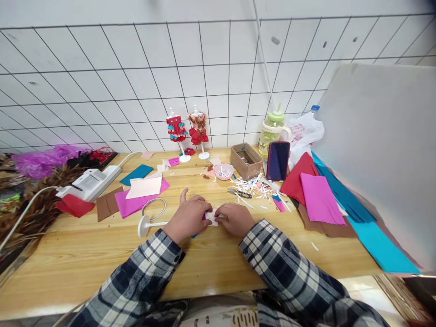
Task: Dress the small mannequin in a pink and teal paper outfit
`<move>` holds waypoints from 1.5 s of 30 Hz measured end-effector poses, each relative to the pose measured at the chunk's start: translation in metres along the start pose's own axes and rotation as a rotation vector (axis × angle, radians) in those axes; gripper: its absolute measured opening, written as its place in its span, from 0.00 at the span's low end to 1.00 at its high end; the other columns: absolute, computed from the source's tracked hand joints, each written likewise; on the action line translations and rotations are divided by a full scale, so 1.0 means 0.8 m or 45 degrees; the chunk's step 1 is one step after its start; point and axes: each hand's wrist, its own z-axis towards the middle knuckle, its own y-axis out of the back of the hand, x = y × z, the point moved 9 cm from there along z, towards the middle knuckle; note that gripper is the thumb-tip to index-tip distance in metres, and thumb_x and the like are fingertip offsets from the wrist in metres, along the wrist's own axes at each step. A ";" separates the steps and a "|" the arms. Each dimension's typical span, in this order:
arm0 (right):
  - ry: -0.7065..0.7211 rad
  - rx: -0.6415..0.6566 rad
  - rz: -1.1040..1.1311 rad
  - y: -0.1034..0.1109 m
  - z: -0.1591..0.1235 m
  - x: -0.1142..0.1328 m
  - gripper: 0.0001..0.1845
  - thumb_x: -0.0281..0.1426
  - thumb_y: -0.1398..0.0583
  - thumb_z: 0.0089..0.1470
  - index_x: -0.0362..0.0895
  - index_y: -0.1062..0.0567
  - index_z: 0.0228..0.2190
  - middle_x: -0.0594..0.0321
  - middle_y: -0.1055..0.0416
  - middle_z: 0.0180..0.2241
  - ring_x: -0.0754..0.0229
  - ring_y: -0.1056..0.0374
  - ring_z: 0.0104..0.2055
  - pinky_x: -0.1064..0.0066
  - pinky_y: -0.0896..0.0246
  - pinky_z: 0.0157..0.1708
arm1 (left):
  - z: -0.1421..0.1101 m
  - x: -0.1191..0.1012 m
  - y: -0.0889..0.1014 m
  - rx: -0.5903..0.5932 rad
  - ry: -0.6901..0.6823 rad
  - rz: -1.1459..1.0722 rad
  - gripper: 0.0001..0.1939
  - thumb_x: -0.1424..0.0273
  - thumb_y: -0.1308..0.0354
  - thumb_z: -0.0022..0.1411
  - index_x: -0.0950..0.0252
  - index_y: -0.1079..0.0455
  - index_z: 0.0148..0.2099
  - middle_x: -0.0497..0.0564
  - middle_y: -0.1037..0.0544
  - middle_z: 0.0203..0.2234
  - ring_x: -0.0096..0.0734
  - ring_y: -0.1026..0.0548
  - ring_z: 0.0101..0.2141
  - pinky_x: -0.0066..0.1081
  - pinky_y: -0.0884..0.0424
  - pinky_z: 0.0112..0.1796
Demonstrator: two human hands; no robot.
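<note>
My left hand [188, 217] and my right hand [236, 219] rest on the wooden table [102, 259], both pinching a small white piece of paper [213, 216] held between them. A bit of pink shows under the paper at the left fingers. The left thumb sticks up; the other fingers are curled on the paper. Small scissors [239, 194] lie just beyond my right hand among white paper shreds. A white stand with a wire ring [150, 218] lies left of my left hand.
Coloured sheets [320, 195] lie at right against a white board [378, 150]. Further sheets [139, 193], a power strip [91, 181], two dressed mini mannequins [187, 129], a pink dish [224, 171], cardboard box [245, 160], phone [278, 160] and bottle [272, 129] stand behind.
</note>
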 end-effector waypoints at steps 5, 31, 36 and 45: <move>-0.049 -0.053 -0.003 0.009 0.000 -0.004 0.09 0.34 0.43 0.60 0.49 0.22 0.37 0.64 0.22 0.39 0.60 0.29 0.41 0.71 0.40 0.39 | -0.002 0.001 -0.002 -0.014 0.022 0.013 0.09 0.70 0.39 0.52 0.58 0.26 0.39 0.49 0.20 0.35 0.41 0.27 0.46 0.59 0.75 0.60; -0.361 -0.462 0.275 0.042 -0.018 -0.081 0.11 0.36 0.44 0.56 0.45 0.23 0.32 0.61 0.25 0.29 0.60 0.34 0.30 0.69 0.40 0.33 | -0.162 0.213 0.121 -0.188 0.591 0.312 0.20 0.70 0.55 0.60 0.60 0.24 0.46 0.52 0.22 0.46 0.49 0.28 0.51 0.47 0.33 0.50; -0.380 -0.451 0.276 0.037 -0.019 -0.082 0.13 0.37 0.44 0.56 0.45 0.23 0.32 0.60 0.25 0.30 0.59 0.34 0.29 0.68 0.40 0.32 | -0.163 0.247 0.029 0.052 0.479 0.145 0.20 0.71 0.50 0.52 0.57 0.22 0.44 0.56 0.24 0.49 0.49 0.29 0.50 0.45 0.33 0.49; -0.429 -0.465 0.236 0.032 -0.020 -0.089 0.12 0.36 0.44 0.55 0.45 0.23 0.32 0.61 0.25 0.29 0.59 0.33 0.29 0.69 0.40 0.31 | -0.171 0.255 0.013 -0.253 0.620 -0.222 0.12 0.63 0.49 0.60 0.61 0.28 0.40 0.55 0.21 0.43 0.47 0.28 0.48 0.46 0.39 0.51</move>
